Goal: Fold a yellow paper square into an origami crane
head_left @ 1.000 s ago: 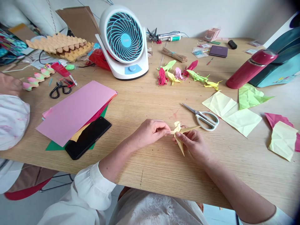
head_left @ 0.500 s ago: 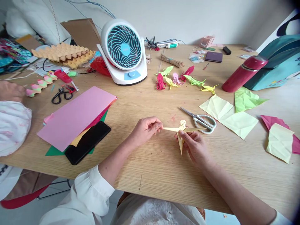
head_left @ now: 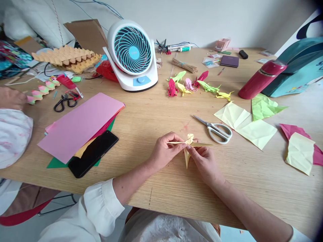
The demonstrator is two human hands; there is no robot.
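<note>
Between my two hands is a pale yellow origami figure [head_left: 187, 157] with long thin points to the left and right, a pointed end hanging down and a small folded head on top. My left hand [head_left: 166, 148] pinches it near the base of its left point. My right hand [head_left: 205, 161] grips its middle, thumb in front, with the right point passing over the fingers. Both thumbs nearly meet at the centre, and the fingertips behind the paper are partly hidden. White-handled scissors [head_left: 220, 133] lie just beyond my right hand.
Several folded paper animals [head_left: 185, 88] stand farther back beside a white fan [head_left: 137, 57]. Creased paper sheets [head_left: 248, 124] and a red flask [head_left: 262, 79] are on the right. Left lie pink paper [head_left: 83, 124], a black phone [head_left: 93, 154] and another person's hand [head_left: 11, 97].
My left hand has slid from the tip of the left point inward to the figure's middle. The figure and my right hand have shifted slightly left and the hands are closer together.
</note>
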